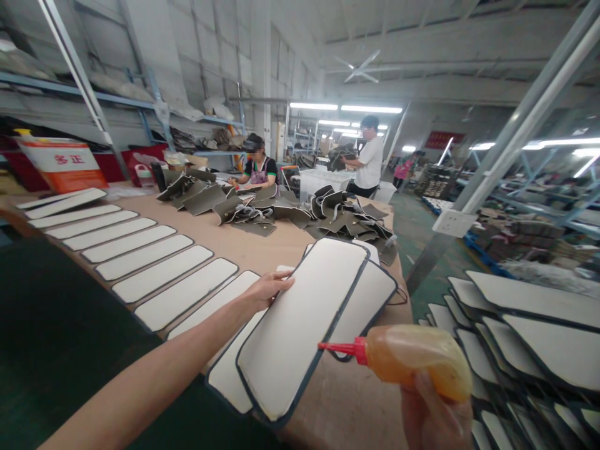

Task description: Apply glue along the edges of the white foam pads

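Note:
My left hand (272, 289) grips the left edge of a white panel (304, 325) with rounded corners and a dark border, thumb on its face. The panel is tilted over other like panels on the table. My right hand (434, 415) is wrapped round a glue bottle (412, 359) of amber liquid, held on its side. Its red nozzle (340, 347) points left, and the tip is at the panel's right edge; whether it touches I cannot tell. Another white panel (370, 294) lies partly under the held one.
A row of bordered panels (154, 259) runs along the table's left edge. Dark fabric pieces (262, 206) are heaped at the back. Stacked panels (553, 350) stand at right, near a metal post (469, 181). Two co-workers (257, 162) are beyond the table, another person (403, 169) farther off.

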Available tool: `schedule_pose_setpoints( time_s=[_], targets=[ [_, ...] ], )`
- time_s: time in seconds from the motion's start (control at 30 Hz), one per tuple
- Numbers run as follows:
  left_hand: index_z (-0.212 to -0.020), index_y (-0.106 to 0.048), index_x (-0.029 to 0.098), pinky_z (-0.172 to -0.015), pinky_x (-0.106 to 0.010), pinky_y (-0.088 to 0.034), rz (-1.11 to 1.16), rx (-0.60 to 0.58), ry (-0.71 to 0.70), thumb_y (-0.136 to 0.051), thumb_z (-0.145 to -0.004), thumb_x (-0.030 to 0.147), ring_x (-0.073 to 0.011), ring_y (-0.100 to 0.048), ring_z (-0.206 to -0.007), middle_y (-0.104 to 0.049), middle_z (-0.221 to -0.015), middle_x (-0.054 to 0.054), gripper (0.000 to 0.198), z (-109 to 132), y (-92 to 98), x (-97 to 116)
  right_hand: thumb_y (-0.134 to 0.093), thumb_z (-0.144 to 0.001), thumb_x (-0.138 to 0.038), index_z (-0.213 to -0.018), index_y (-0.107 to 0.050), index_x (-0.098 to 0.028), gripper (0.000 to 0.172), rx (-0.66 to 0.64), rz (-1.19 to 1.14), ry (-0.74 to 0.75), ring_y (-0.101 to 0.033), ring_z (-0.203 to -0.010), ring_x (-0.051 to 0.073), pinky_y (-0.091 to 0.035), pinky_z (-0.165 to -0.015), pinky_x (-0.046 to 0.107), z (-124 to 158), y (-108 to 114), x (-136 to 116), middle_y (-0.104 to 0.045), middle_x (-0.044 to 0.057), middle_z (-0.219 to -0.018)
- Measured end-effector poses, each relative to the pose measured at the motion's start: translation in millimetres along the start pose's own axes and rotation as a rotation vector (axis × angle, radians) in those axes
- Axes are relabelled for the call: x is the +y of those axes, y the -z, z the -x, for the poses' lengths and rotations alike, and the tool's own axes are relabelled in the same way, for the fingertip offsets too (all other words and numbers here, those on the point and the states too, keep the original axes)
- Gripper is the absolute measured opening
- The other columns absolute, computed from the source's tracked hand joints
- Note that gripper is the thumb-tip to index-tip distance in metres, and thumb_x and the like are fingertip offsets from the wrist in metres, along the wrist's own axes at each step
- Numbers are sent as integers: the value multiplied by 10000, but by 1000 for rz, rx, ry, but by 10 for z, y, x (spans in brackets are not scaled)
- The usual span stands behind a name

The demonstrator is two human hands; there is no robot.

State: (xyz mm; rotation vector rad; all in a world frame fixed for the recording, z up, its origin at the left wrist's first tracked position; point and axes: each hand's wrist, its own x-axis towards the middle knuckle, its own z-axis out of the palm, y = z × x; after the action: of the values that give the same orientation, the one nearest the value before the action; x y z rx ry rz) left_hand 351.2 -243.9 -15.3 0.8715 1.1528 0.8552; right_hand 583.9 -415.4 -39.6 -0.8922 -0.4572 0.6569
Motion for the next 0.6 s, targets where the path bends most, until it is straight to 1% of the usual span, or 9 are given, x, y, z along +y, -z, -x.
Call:
schedule_pose_setpoints(
  time_s=[0.07, 0.17, 0.23, 0.4, 0.47, 0.53, 0.6],
  targets=[
    [-1148, -601, 188, -587, -204, -468, 4, 0, 5, -745, -646, 198, -127, -609, -684, -708, -805, -24, 522, -3, -20, 8, -792, -549, -257, -735, -649, -185, 245, -23, -1, 10, -571, -632, 121, -477, -593, 196, 1, 12, -12, -631, -11, -658],
    [-1166, -588, 178, -579, -211, -478, 8, 4, 8, -734, -660, 186, -129, -613, -662, -708, -790, -29, 527, -4, -38, 11, -772, -575, -265, -785, -649, -188, 255, -70, 17, 29, -586, -684, 141, -491, -653, 230, 7, 23, -30, -635, -7, -679],
    [-1167, -586, 170, -575, -214, -482, 9, 9, 7, -732, -663, 184, -130, -614, -649, -708, -783, -31, 525, -6, -41, 12, -766, -585, -267, -808, -645, -188, 266, -74, 36, 34, -591, -703, 144, -492, -680, 236, 17, 30, -35, -643, -4, -698],
    [-1145, -602, 170, -590, -240, -499, 9, 17, 10, -764, -627, 205, -148, -624, -647, -708, -764, -39, 544, -21, -46, 21, -775, -571, -294, -801, -638, -173, 294, -27, 101, 3, -590, -666, 144, -490, -608, 208, 56, 57, -27, -654, 13, -709],
    [-1139, -606, 165, -612, -257, -509, 11, 13, 6, -768, -620, 200, -156, -629, -658, -708, -764, -44, 545, -28, -49, 26, -780, -557, -286, -808, -633, -176, 311, -31, 94, -6, -591, -676, 148, -493, -614, 215, 72, 61, -27, -654, 11, -719],
    [-1114, -623, 169, -634, -273, -515, 10, 6, -10, -778, -605, 201, -168, -635, -677, -709, -762, -46, 533, -34, -49, 31, -782, -545, -282, -798, -627, -185, 312, -48, 73, -18, -594, -688, 152, -498, -636, 229, 87, 58, -28, -642, 0, -691],
    [-1068, -650, 180, -639, -286, -517, 3, -2, -47, -794, -577, 207, -181, -638, -683, -710, -743, -44, 513, -39, -45, 35, -784, -535, -283, -748, -624, -190, 282, -52, 78, -18, -584, -646, 144, -496, -620, 228, 98, 55, -25, -624, -12, -636]
  ],
)
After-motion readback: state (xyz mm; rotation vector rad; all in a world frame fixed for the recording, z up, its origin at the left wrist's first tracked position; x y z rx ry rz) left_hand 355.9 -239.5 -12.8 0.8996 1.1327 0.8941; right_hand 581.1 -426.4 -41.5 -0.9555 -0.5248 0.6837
